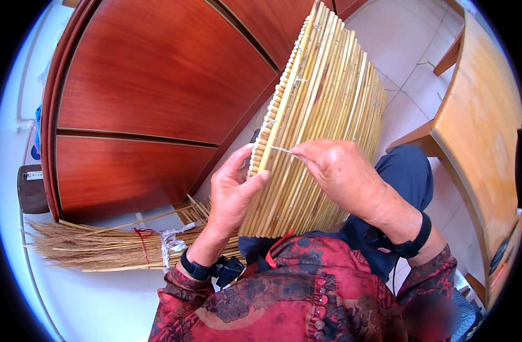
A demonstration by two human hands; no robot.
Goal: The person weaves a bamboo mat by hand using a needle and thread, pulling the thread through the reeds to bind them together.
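Note:
A panel of yellow reed stalks lined up side by side stands tilted in front of me, its lower end by my lap. My left hand grips its left edge, thumb on the front face, fingers partly hidden behind the row of round stalk ends. My right hand is closed in a pinch on a thin pale string that runs to the stalk along that edge. Small whitish knots or string ends stick out from the stalks in several places.
A red-brown wooden cabinet fills the left and back. Below it lies a bundle of dry reeds tied with red and white ties. On the right is a pale wooden table. Stray stalk bits lie on the tiled floor.

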